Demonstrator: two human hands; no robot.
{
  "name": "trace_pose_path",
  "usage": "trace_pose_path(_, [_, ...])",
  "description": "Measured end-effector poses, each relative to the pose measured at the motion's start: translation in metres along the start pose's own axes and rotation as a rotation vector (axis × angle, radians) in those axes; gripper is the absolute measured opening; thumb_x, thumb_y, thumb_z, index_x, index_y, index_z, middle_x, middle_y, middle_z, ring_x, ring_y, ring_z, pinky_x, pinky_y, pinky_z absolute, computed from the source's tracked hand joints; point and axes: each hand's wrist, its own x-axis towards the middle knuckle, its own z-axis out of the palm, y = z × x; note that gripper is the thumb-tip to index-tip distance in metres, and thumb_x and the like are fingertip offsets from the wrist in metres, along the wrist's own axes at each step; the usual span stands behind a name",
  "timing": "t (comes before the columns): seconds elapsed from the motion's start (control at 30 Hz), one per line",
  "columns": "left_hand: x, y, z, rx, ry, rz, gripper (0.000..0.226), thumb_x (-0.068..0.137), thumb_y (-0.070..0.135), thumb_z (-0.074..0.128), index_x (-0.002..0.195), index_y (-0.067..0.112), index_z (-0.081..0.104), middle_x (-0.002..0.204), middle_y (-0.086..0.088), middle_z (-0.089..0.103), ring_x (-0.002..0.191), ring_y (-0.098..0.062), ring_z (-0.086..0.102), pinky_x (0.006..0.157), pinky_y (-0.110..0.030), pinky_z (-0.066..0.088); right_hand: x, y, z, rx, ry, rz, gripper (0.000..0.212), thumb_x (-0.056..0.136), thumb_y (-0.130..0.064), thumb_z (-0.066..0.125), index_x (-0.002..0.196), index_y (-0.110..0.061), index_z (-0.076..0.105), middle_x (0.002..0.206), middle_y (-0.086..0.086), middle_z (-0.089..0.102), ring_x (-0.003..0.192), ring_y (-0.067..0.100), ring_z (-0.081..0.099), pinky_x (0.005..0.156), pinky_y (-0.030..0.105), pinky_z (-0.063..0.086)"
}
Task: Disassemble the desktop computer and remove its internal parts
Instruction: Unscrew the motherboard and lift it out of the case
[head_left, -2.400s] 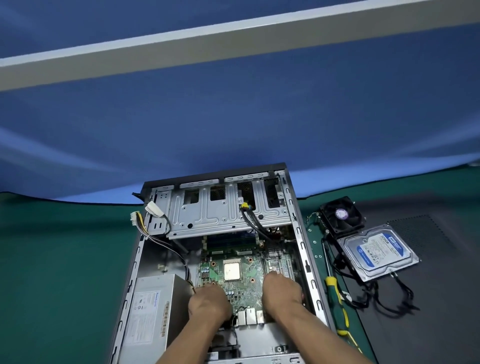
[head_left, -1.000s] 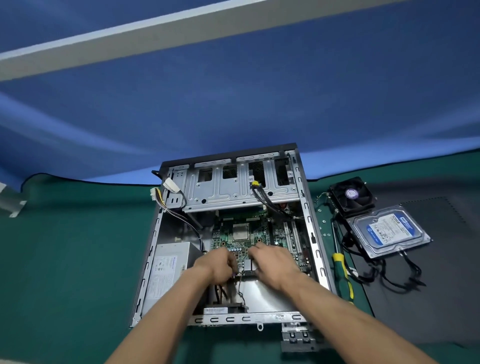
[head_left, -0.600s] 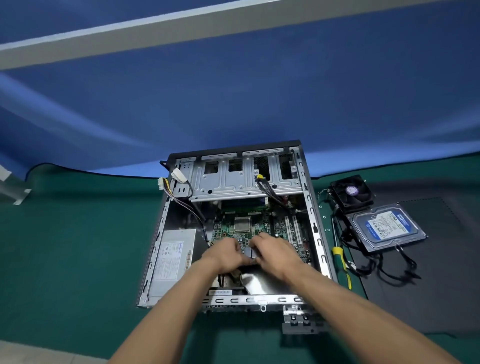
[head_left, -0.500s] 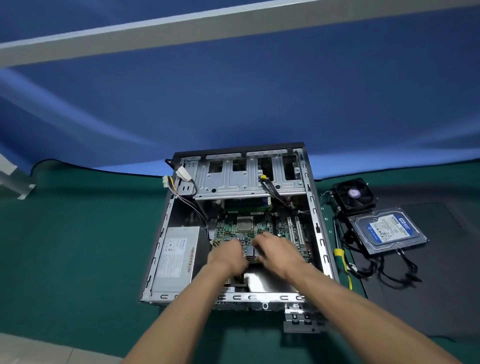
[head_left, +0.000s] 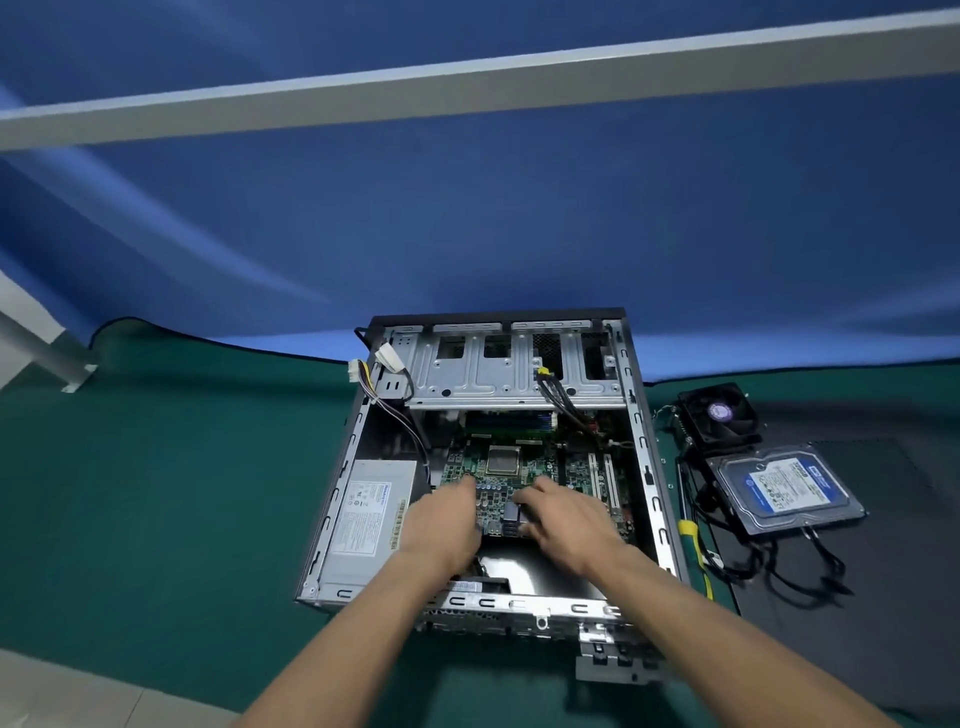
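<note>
Green motherboard (head_left: 498, 483) in open case (head_left: 644, 467), left hand (head_left: 441, 519) and right hand (head_left: 566, 519) on it, fingers curled round its near edge

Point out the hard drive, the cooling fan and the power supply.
hard drive (head_left: 787, 488): head view, on its blue and white label.
cooling fan (head_left: 719, 412): head view, on the purple hub sticker.
power supply (head_left: 369, 512): head view, on its white label, inside the case at left.

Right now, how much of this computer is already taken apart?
Done: a fan and hard drive lie outside the case, on the right. In hand: the left hand and right hand are on the motherboard's near edge. Left: the motherboard and power supply are inside.
</note>
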Motion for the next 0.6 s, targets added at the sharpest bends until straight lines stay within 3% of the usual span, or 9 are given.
trace_pose_path(0.13, [-0.001, -0.003, -0.011, 0.322, -0.103, 0.142, 0.016, 0.085, 0.005, 0.050, 0.095, 0.011, 0.060, 0.101, -0.009, 0.065, 0.091, -0.028, 0.063, 0.074, -0.034, 0.047, 0.003, 0.003, -0.004, 0.077, -0.005, 0.025, 0.047, 0.092, -0.040, 0.053, 0.136, -0.025, 0.044, 0.121, -0.008, 0.048, 0.110, 0.008, 0.040, 0.098, 0.030, 0.036])
trace_pose_path(0.33, [-0.001, -0.012, -0.019, 0.276, -0.079, 0.214, 0.010, 0.081, 0.008, 0.052, 0.089, 0.010, 0.059, 0.094, -0.010, 0.063, 0.087, -0.027, 0.061, 0.072, -0.034, 0.046, 0.004, 0.000, -0.009, 0.216, 0.019, 0.056, 0.044, 0.093, -0.035, 0.053, 0.135, -0.022, 0.046, 0.119, -0.009, 0.046, 0.106, 0.005, 0.033, 0.104, 0.034, 0.033])
trace_pose_path(0.6, [0.012, -0.015, 0.003, 0.528, 0.010, 0.303, 0.035, 0.084, 0.012, 0.058, 0.117, 0.008, 0.046, 0.097, -0.006, 0.069, 0.093, -0.026, 0.063, 0.102, -0.037, 0.031, 0.001, -0.007, -0.009, 0.187, 0.028, 0.102, 0.045, 0.094, -0.034, 0.051, 0.138, -0.025, 0.044, 0.122, -0.006, 0.047, 0.108, 0.008, 0.036, 0.101, 0.033, 0.036])
